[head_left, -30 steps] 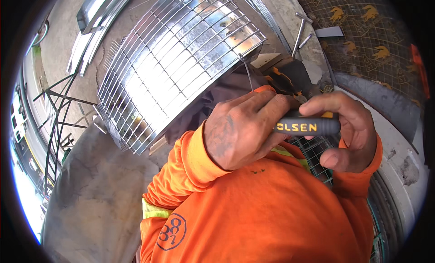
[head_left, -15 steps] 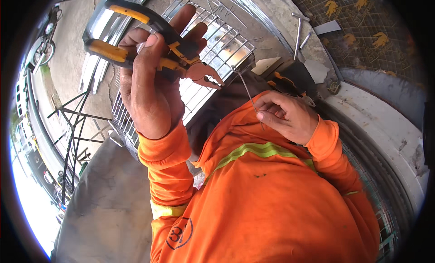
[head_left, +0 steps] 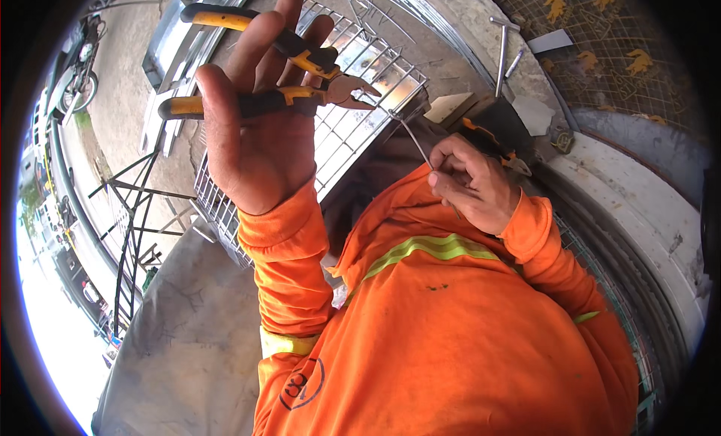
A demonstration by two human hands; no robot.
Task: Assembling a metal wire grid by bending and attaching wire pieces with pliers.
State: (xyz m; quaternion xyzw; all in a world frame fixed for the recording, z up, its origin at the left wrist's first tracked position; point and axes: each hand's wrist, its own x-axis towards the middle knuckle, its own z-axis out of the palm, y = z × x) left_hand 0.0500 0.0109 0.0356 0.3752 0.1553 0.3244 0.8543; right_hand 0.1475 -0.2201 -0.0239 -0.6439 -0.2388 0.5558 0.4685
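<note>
There are two hands [head_left: 263,147] [head_left: 477,192], two orange sleeves [head_left: 289,248] [head_left: 552,244], one held pair of pliers [head_left: 342,89] and one held rod [head_left: 411,138].

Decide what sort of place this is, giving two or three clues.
Probably an outdoor metalworking spot: there are pliers in the left hand, a metal grid just beyond, and a motorbike farther off.

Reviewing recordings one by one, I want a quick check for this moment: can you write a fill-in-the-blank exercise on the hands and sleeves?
1. The tool in the left hand is a pair of ____.
2. The right hand grips a rod that is ____, not thick.
3. Both sleeves are coloured ____.

Missing words: pliers; thin; orange.
</note>
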